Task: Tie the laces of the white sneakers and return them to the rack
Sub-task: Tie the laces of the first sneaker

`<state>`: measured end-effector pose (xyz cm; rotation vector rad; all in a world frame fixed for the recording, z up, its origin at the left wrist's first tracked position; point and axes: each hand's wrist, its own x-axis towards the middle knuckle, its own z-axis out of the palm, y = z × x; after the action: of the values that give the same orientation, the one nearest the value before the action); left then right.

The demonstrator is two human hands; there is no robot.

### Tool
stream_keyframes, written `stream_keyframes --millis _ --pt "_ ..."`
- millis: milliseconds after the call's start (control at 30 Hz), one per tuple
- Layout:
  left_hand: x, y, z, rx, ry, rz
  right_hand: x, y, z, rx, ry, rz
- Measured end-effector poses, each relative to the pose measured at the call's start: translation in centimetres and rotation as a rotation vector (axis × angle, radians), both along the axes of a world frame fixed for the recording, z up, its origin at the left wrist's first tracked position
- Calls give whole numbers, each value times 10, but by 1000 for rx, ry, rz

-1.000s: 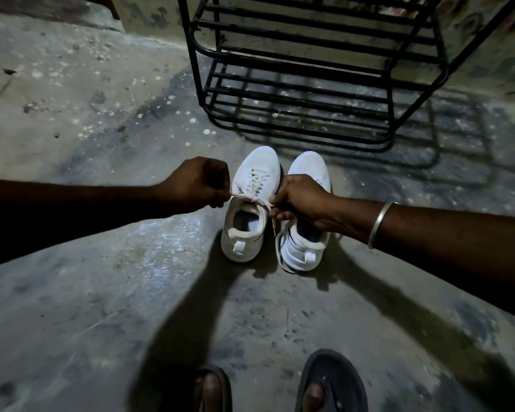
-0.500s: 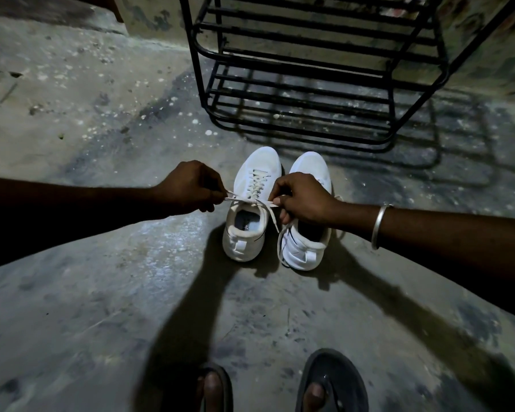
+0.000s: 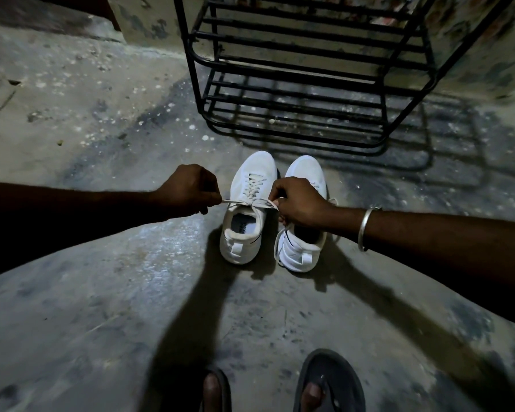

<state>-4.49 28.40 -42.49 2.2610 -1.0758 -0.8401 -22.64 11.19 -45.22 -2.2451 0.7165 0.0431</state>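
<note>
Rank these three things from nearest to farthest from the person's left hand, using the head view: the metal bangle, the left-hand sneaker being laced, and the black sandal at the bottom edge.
From the left hand:
1. Left-hand sneaker, just right of the hand, joined to it by the taut lace.
2. Metal bangle, on the right wrist, beyond both sneakers.
3. Black sandal, at the bottom edge, nearest the camera.

**Laces pulled taut over the left sneaker**

Two white sneakers stand side by side on the concrete floor (image 3: 101,292), just in front of the black metal rack (image 3: 295,93). The left hand (image 3: 188,188) and right hand (image 3: 298,203) each pinch a lace end (image 3: 244,202), stretched across the left sneaker (image 3: 247,209). The right sneaker (image 3: 302,251) sits partly beneath the right hand, away from the rack's base.
</note>
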Motion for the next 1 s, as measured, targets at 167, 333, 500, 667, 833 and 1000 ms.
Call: stream_keyframes --millis 167,333,500,667,833,1000 --pt "1 -1 0 9 -6 6 1 4 1 -17 -7 -18" --pt "-3 0 -3 21 -19 24 2 8 0 -49 -21 -30" --pt "-2 -3 -5 52 -30 -18 -5 5 0 -37 -67 -2" --pt "-4 -4 -6 60 -17 -52 -7 5 4 9 -81 22" --pt "-5 -5 -8 56 2 -111 -6 7 1 -101 -77 113" --pt "-4 -4 -8 42 -60 -135 -4 8 2 -230 -30 243"
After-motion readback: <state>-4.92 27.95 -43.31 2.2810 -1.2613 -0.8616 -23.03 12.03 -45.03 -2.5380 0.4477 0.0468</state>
